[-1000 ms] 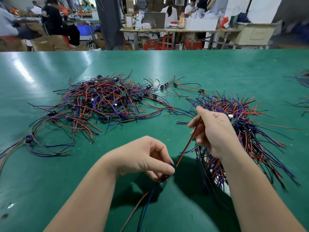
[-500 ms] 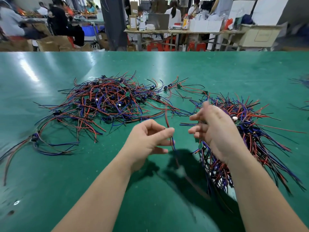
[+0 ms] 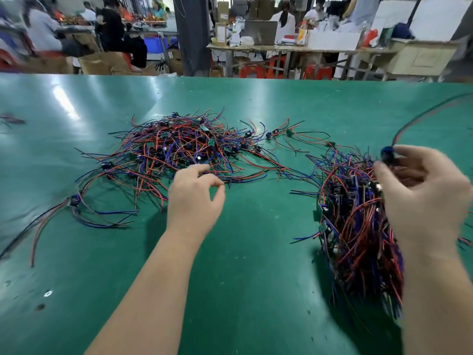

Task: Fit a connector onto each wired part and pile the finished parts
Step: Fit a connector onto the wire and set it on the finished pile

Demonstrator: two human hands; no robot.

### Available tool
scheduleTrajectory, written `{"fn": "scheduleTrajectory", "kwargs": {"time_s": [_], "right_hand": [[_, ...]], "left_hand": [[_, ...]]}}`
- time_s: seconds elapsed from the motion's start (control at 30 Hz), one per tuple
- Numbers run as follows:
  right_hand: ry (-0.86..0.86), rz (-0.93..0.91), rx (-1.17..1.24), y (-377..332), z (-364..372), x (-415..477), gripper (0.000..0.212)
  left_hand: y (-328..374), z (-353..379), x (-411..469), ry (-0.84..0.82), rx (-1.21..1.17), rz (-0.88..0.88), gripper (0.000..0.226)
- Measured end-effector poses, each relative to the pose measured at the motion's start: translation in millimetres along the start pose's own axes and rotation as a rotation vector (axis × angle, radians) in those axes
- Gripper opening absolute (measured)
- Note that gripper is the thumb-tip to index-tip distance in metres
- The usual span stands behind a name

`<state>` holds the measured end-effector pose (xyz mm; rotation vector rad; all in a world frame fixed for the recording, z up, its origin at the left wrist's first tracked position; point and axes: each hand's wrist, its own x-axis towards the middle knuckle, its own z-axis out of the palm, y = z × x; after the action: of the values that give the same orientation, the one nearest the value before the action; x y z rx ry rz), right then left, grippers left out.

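A loose tangle of red, blue and black wired parts (image 3: 179, 149) is spread over the middle of the green table (image 3: 256, 278). A denser heap of wired parts (image 3: 358, 226) lies to the right. My left hand (image 3: 197, 196) hovers at the near edge of the loose tangle with its fingers loosely curled, holding nothing. My right hand (image 3: 419, 193) is above the right heap and pinches a dark blue connector (image 3: 386, 155) at its fingertips. This part's red and black wires (image 3: 422, 116) trail up and off to the right, blurred by motion.
A few stray wired parts (image 3: 74, 201) lie at the left, with long wires running toward the table's left edge. Beyond the far table edge are other workbenches (image 3: 281, 47), boxes and seated people.
My left hand let go of the wire and moved forward to the loose tangle. My right hand swung right with the wired part, over the right heap.
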<state>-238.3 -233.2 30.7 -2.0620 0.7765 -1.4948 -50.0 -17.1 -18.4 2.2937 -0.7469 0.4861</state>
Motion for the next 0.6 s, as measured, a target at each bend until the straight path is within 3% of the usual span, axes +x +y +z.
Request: {"fn": "scheduleTrajectory", "kwargs": {"time_s": [0.1,0.23,0.5,0.6], "right_hand": [[-0.065,0.043,-0.226,7.6,-1.1,1.3,0.03],[-0.085,0.017,-0.167,-1.6,6.0,-4.3,0.025],[-0.163,-0.03,-0.061,-13.9,17.8,-17.2,0.021],[-0.193,-0.024,-0.031,-16.3,19.7,-19.9,0.02]], "left_hand": [[-19.1,0.9,3.4,-0.079,0.175,-0.202,0.023],[-34.4,1.5,4.2,-0.288,0.279,-0.566,0.038],[-45.9,-3.0,10.0,-0.115,0.283,-0.547,0.029],[-45.7,-1.0,6.2,-0.111,0.376,-0.541,0.039]]}}
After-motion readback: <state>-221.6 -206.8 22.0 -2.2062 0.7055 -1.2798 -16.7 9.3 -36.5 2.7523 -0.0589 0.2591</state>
